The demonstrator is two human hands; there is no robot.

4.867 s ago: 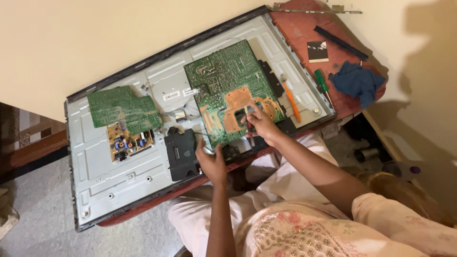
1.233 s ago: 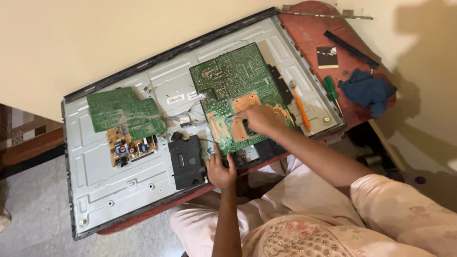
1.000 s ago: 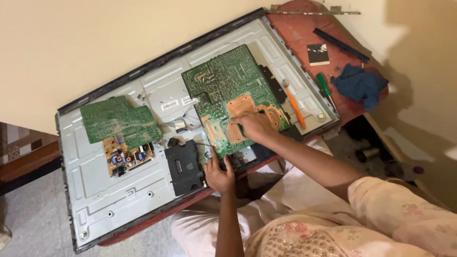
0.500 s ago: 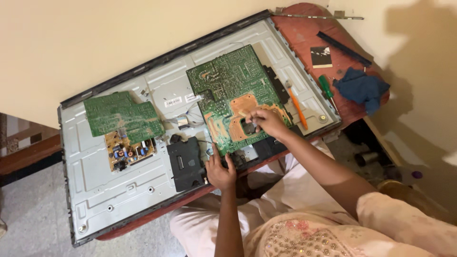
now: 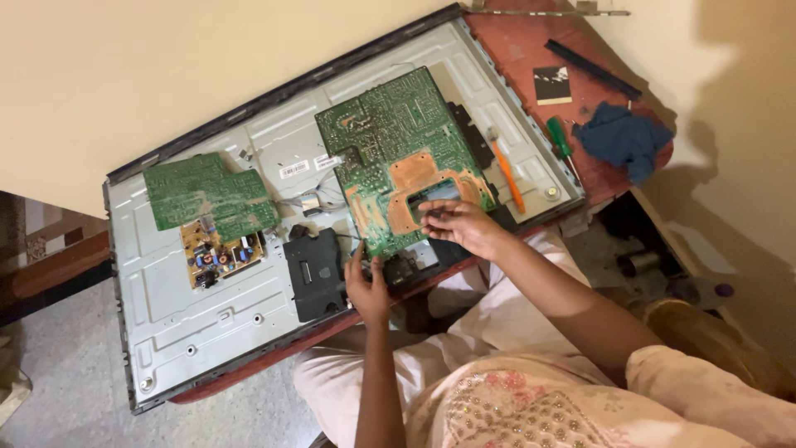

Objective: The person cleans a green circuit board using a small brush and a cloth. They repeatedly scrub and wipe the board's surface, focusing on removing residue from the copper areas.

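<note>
A flat-screen panel (image 5: 207, 307) lies face down on a red table, its metal back open. A large green circuit board (image 5: 390, 149) with orange patches sits tilted on it. My right hand (image 5: 460, 224) grips the board's near edge by a cut-out, fingers curled on it. My left hand (image 5: 367, 286) pinches the board's lower left corner, beside a black box (image 5: 313, 274). A smaller green board (image 5: 207, 192) lies to the left, over a yellow board (image 5: 220, 255) with several components.
An orange-handled screwdriver (image 5: 506, 174) lies on the panel's right end. On the red table (image 5: 531, 54) are a green-handled screwdriver (image 5: 560, 139), a blue cloth (image 5: 623, 141), a black strip (image 5: 593, 68) and a small dark card (image 5: 551, 85). A cream wall runs behind.
My right hand has shifted from the board's orange middle to its near edge. My left hand stays at the lower left corner. The camera view has swung slightly.
</note>
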